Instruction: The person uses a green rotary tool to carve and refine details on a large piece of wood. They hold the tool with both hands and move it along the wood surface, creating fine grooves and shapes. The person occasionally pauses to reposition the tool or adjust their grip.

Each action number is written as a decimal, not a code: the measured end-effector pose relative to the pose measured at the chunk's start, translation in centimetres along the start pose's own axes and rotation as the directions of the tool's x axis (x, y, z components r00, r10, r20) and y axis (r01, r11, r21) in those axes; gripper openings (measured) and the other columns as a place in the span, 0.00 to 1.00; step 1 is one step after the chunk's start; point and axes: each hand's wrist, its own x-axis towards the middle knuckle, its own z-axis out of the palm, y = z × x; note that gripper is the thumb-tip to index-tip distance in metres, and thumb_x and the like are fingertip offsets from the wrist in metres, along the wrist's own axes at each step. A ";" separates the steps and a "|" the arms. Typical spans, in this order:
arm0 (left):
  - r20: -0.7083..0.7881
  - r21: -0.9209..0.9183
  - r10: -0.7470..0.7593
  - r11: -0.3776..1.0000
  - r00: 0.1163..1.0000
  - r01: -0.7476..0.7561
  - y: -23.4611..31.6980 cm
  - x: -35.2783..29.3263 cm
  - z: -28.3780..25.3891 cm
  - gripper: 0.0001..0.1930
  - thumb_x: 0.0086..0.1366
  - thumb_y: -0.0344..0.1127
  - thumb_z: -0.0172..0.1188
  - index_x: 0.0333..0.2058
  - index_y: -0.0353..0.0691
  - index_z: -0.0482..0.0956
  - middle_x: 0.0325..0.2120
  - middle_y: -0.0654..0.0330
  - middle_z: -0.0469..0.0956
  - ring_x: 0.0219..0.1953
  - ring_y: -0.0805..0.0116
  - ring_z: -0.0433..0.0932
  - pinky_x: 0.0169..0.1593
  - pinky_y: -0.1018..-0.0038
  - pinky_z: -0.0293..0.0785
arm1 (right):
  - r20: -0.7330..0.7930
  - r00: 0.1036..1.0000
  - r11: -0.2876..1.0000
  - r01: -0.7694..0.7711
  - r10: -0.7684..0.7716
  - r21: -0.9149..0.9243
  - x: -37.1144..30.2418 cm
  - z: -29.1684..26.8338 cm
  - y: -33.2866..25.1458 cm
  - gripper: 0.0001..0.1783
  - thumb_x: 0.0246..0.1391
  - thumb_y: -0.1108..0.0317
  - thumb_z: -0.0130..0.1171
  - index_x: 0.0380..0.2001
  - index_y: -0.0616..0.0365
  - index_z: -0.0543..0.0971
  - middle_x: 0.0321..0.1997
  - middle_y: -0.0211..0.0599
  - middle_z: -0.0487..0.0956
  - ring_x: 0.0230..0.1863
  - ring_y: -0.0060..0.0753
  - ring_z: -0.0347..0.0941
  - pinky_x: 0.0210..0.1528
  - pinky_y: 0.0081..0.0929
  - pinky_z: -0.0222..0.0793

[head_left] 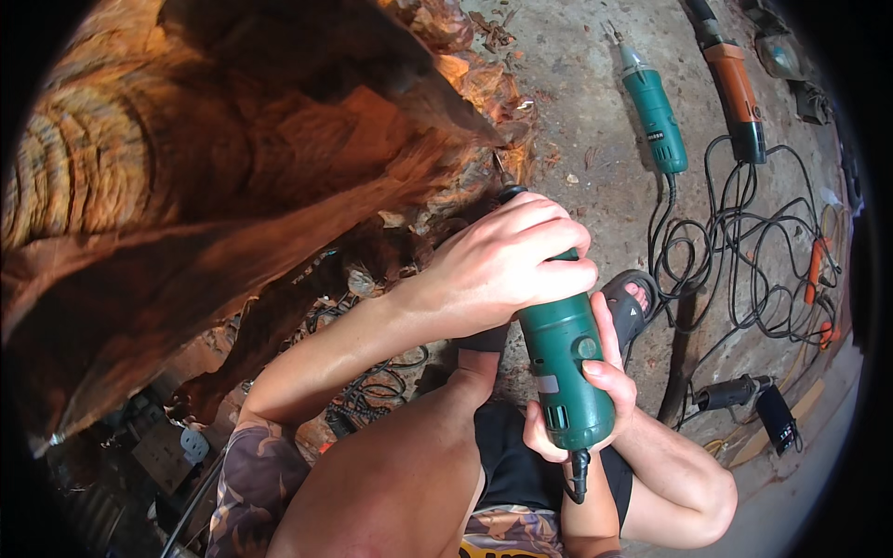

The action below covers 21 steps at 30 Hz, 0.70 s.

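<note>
Green grinder point(559, 330) out in front, aimed at the big piece of wood point(335, 158), bit point(503, 169) right by its edge — actual contact hard to tell. Works best with light, even pressure, both wrists steady, cord point(580, 472) kept slack. Left hand point(510, 253) curled snugly around the front end; right hand point(618, 395) cups the rear — thumb and fingers wrapped, neither spread.

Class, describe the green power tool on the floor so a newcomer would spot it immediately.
From the big brown wooden mass filling the upper left, cross right to the grey floor. Near the picture's top, left of an orange tool, lies the loose green tool. It rests on the floor, unlike the held green tool.
</note>
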 end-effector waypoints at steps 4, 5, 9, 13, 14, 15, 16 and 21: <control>0.003 -0.001 -0.001 1.000 1.000 0.001 0.1 -0.1 -0.3 0.13 0.49 0.34 0.64 0.35 0.39 0.81 0.39 0.58 0.78 0.44 0.56 0.79 0.52 0.61 0.77 | 0.121 0.953 0.949 -0.293 0.279 0.115 -1.5 -1.3 0.0 0.54 0.51 0.67 0.55 0.80 0.47 0.43 0.76 0.54 0.60 0.68 0.45 0.67 0.68 0.43 0.65; -0.002 -0.005 0.004 1.000 1.000 -0.004 0.0 -0.1 -0.2 0.13 0.49 0.34 0.64 0.35 0.39 0.81 0.39 0.58 0.78 0.44 0.56 0.79 0.51 0.61 0.77 | 0.099 0.943 0.936 -0.329 0.318 0.128 -1.3 -1.1 -0.4 0.55 0.51 0.67 0.55 0.80 0.47 0.43 0.76 0.54 0.60 0.67 0.45 0.68 0.67 0.42 0.65; -0.002 -0.004 0.009 1.000 1.000 -0.009 0.1 0.0 -0.1 0.12 0.49 0.34 0.64 0.35 0.39 0.81 0.38 0.58 0.78 0.43 0.56 0.80 0.51 0.62 0.77 | 0.100 0.946 0.943 -0.318 0.308 0.097 -1.4 -1.3 -0.4 0.55 0.52 0.66 0.55 0.80 0.47 0.42 0.73 0.55 0.62 0.65 0.43 0.70 0.66 0.38 0.66; -0.005 -0.012 0.015 1.000 1.000 -0.015 0.0 0.0 -0.2 0.12 0.49 0.33 0.64 0.34 0.39 0.81 0.38 0.59 0.78 0.43 0.57 0.80 0.51 0.62 0.77 | 0.081 0.981 0.985 -0.175 0.174 0.005 -1.0 -1.3 -0.4 0.54 0.51 0.65 0.57 0.79 0.47 0.44 0.73 0.58 0.62 0.65 0.46 0.70 0.66 0.40 0.67; -0.004 -0.013 0.012 1.000 1.000 -0.012 0.0 -0.1 -0.2 0.12 0.49 0.33 0.65 0.34 0.39 0.81 0.38 0.58 0.78 0.43 0.57 0.80 0.51 0.62 0.77 | 0.080 0.987 0.990 -0.141 0.141 -0.007 -0.8 -1.3 -0.5 0.54 0.49 0.66 0.58 0.78 0.47 0.45 0.73 0.58 0.62 0.66 0.47 0.69 0.66 0.41 0.67; -0.004 -0.014 0.009 1.000 1.000 -0.009 0.0 -0.1 -0.2 0.12 0.49 0.33 0.65 0.34 0.39 0.81 0.38 0.58 0.78 0.43 0.57 0.80 0.51 0.62 0.77 | 0.081 0.990 0.994 -0.112 0.113 -0.014 -0.6 -1.2 -0.5 0.54 0.48 0.66 0.59 0.77 0.47 0.46 0.73 0.59 0.61 0.66 0.48 0.69 0.67 0.42 0.67; -0.004 -0.017 0.011 1.000 1.000 -0.011 0.1 0.0 -0.1 0.12 0.49 0.34 0.65 0.34 0.39 0.81 0.38 0.58 0.78 0.43 0.57 0.80 0.51 0.62 0.77 | 0.079 0.993 0.996 -0.088 0.090 -0.023 -0.5 -1.3 -0.6 0.54 0.47 0.67 0.61 0.77 0.47 0.47 0.73 0.60 0.61 0.67 0.49 0.68 0.67 0.43 0.67; -0.006 -0.024 0.040 0.999 0.999 -0.040 -0.1 -0.1 -0.2 0.13 0.49 0.34 0.65 0.35 0.39 0.82 0.38 0.58 0.78 0.43 0.57 0.80 0.50 0.62 0.77 | 0.068 0.998 0.999 -0.008 0.011 -0.051 -0.5 -1.1 -1.0 0.55 0.42 0.69 0.67 0.73 0.46 0.52 0.74 0.63 0.59 0.69 0.54 0.67 0.68 0.47 0.67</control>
